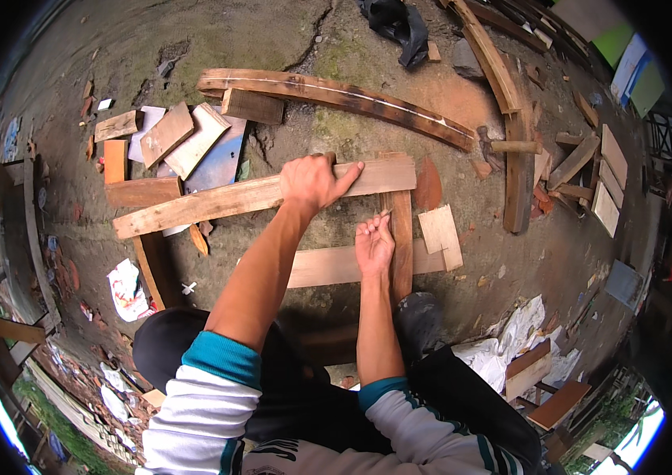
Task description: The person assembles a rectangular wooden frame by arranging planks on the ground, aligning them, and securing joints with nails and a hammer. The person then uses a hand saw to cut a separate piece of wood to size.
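Note:
My left hand is closed over a long wooden plank, its fingers over the far edge and the thumb stretched along the top. The plank's right end lies across an upright wooden piece, and its left end is over another dark wooden piece. Just below that right-hand joint, my right hand is closed with thumb and fingertips pinched together, palm up. Whatever may be between those fingertips is too small to make out. A lower board passes behind my right wrist.
A hammer rests on a thick beam at the right. Beyond my hands lies a long curved-looking beam. Board offcuts are piled at the left, more scraps at the far right. My shoe is beside the frame.

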Demonstrator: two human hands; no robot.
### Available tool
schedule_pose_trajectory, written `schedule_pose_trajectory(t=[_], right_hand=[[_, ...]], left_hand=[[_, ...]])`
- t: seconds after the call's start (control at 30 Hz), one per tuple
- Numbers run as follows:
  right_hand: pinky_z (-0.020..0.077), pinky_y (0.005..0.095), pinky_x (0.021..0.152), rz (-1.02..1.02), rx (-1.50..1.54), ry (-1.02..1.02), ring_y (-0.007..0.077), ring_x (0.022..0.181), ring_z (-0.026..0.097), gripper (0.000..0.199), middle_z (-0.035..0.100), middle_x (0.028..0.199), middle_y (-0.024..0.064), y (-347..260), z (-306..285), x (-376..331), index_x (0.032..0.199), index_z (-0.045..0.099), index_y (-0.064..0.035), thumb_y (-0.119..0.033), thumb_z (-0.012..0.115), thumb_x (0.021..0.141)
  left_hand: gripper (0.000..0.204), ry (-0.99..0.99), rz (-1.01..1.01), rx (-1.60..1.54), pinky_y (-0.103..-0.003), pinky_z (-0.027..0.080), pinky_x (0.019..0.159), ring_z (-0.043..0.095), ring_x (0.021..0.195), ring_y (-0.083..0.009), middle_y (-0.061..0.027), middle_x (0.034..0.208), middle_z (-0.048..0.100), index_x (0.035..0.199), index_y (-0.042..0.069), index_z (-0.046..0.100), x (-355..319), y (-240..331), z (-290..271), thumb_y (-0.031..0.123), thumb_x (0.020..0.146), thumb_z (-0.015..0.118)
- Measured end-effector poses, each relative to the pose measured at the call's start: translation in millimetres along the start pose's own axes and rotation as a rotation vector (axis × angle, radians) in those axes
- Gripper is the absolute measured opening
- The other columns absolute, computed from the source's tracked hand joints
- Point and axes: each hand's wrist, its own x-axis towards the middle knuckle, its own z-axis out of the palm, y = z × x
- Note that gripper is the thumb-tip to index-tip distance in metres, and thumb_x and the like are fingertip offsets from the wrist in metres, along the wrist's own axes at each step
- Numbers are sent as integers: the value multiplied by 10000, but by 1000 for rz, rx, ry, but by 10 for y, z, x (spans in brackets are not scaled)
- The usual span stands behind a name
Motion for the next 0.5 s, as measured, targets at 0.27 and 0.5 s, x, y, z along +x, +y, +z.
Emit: schedule_pose_trajectory(t=[0.27,0.5], right_hand=[[518,382,998,-2,-130,111,217,1104,624,333,654,1197,86,121,334,750,1310,567,-49,-254,525,1050],[435,443,1157,-9,-44,151,284,1287,559,377,590,1373,159,150,435,830,1358,535,5,-220,468,1063]], left_hand=[[716,-17,5,3,-443,554,687,724,736,-344,-192,708,708,876,88,768,10,79,-50,748,871,492],[722,-37,-3,1,-436,560,696,732,762,-339,-198,753,722,856,77,767,4,86,-75,743,871,488]])
